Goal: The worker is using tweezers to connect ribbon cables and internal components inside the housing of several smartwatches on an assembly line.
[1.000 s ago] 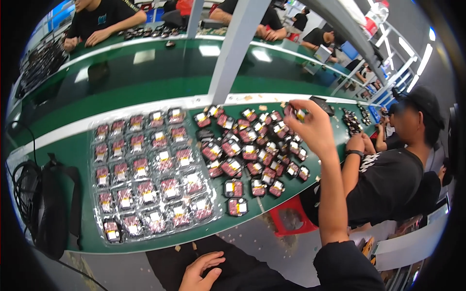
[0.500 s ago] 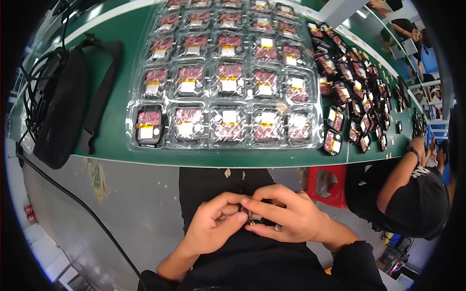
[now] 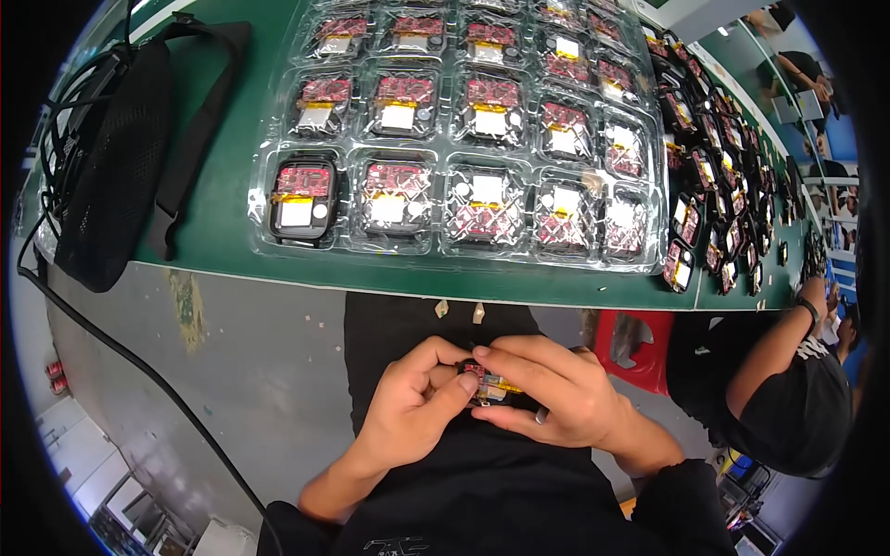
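Over my lap, both hands hold one small watch-shaped electronic device (image 3: 492,385). Its open black case shows a red circuit board and yellow tape. My left hand (image 3: 413,400) grips the left side, its thumb pressed on the board. My right hand (image 3: 564,389) closes round the right side with fingers on top and thumb below; a ring shows on it. The fingers cover much of the device. Beyond my hands, on the green table, a clear plastic tray (image 3: 345,248) has rows of similar devices, among them one open unit (image 3: 303,199) at the near left.
A heap of such devices (image 3: 732,185) lies right of the tray. A black mesh bag (image 3: 116,176) with cables rests at the table's left, and a black cable (image 3: 130,361) hangs down. Beside a red stool (image 3: 630,347) on the right, a person (image 3: 788,398) in black leans at the table.
My view has shifted, so the tray sits higher in the picture. The device has tipped and shows more of its board and yellow tape; both hands keep their hold.
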### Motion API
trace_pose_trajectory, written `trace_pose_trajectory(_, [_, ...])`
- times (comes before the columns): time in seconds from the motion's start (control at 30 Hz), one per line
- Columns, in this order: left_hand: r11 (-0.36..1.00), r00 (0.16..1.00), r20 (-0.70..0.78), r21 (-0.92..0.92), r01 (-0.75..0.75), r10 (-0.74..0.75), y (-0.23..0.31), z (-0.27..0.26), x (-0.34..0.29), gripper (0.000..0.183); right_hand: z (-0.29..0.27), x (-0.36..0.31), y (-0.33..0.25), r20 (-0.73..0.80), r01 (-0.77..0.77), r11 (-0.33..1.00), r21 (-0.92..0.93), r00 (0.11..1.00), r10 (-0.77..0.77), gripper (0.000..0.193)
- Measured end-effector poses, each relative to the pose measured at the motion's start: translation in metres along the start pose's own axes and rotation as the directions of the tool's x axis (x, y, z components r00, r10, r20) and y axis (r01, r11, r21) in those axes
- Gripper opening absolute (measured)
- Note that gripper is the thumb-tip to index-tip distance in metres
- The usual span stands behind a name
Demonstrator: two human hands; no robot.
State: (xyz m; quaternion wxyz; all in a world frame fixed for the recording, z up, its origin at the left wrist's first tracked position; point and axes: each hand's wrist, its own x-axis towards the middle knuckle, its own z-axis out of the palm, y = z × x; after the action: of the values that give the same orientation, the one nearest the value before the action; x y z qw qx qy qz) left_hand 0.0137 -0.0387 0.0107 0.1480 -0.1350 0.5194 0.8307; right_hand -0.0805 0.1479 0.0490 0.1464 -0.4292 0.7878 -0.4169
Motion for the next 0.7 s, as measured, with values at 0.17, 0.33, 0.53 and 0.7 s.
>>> trace_pose_trajectory(0.17, [0.999, 0.998, -0.06, -0.038, 0.007, -0.009, 0.001, 0.002, 0.0, 0.01, 0.005, 0.0, -0.004, -0.043, -0.042, 0.998, 0.042, 0.998, 0.044, 0.051])
trace_pose_trajectory(0.33, [0.998, 0.992, -0.125, 0.059, -0.023, 0.03, -0.001, 0.004, 0.004, 0.01, 0.01, -0.003, -0.009, -0.178, -0.17, 0.981, 0.092, 0.967, 0.184, 0.042])
trace_pose_trajectory(0.53, [0.999, 0.986, -0.164, -0.022, -0.027, 0.023, -0.015, 0.01, 0.007, 0.011, 0.017, -0.012, -0.001, -0.305, -0.125, 0.988, -0.087, 0.948, 0.093, 0.031])
trace_pose_trajectory(0.7, [0.999, 0.986, -0.167, -0.036, -0.035, 0.029, -0.005, 0.019, 0.013, 0.015, 0.021, -0.018, 0.007, -0.18, 0.218, 0.935, -0.279, 0.945, -0.274, 0.028])
